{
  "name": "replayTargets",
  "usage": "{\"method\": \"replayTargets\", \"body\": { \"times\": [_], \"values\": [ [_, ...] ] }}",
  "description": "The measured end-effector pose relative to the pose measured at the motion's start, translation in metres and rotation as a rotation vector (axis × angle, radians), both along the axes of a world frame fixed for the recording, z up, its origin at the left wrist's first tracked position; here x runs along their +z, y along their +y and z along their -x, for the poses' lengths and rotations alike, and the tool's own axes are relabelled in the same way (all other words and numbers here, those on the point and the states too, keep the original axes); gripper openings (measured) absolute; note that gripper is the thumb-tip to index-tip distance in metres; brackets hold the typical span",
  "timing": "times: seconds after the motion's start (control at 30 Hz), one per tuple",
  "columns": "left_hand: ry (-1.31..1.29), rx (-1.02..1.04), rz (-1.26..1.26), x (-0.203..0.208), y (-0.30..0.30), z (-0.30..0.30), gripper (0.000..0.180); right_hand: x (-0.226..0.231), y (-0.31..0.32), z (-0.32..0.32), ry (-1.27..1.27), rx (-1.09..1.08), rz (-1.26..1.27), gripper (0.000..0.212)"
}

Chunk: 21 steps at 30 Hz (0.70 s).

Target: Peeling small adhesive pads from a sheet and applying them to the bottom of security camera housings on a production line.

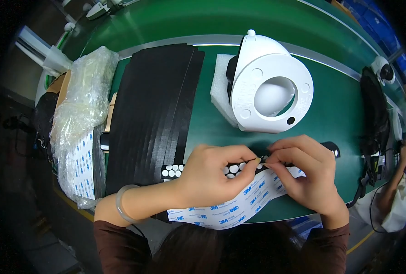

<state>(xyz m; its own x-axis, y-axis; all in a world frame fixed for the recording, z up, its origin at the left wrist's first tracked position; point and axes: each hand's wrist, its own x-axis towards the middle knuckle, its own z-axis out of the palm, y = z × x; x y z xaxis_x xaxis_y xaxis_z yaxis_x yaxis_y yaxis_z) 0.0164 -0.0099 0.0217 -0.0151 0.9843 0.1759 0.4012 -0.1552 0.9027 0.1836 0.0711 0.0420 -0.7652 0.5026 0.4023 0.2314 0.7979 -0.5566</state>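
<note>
My left hand [214, 173] and my right hand [309, 171] meet over a backing sheet [226, 214] with blue print, near the table's front edge. Thumb and forefinger of each are pinched together, the tips almost touching; what they hold is too small to make out. Under them runs a black strip with white round pads [172, 171], partly hidden by my left hand. Just beyond my hands, a white rounded housing [268, 50] lies with its ring-shaped base turned toward me. One black round pad [291, 120] sits on that base.
Stacked black sheets [155, 105] lie left of the housing, with a bubble-wrapped bundle [82, 100] farther left. White foam [222, 82] sits against the housing. A black bag [374, 118] lies at the table's right edge. Another person's arm [397, 173] shows at far right.
</note>
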Motion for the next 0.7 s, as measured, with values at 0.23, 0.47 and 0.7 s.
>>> {"method": "replayTargets", "body": {
  "times": [0.23, 0.47, 0.7],
  "values": [
    [0.021, 0.014, -0.111, -0.0011, 0.0012, 0.0006, 0.006, -0.0011, 0.0004, 0.0009, 0.069, 0.007, -0.050, 0.019],
    [0.033, 0.017, -0.142, -0.0020, 0.0009, 0.0010, 0.006, 0.0004, -0.0012, 0.0031, 0.083, -0.024, -0.043, 0.020],
    [0.042, 0.018, -0.139, -0.0020, 0.0008, 0.0005, 0.006, -0.0005, -0.0023, 0.0023, 0.075, -0.006, -0.106, 0.020]
  ]
}}
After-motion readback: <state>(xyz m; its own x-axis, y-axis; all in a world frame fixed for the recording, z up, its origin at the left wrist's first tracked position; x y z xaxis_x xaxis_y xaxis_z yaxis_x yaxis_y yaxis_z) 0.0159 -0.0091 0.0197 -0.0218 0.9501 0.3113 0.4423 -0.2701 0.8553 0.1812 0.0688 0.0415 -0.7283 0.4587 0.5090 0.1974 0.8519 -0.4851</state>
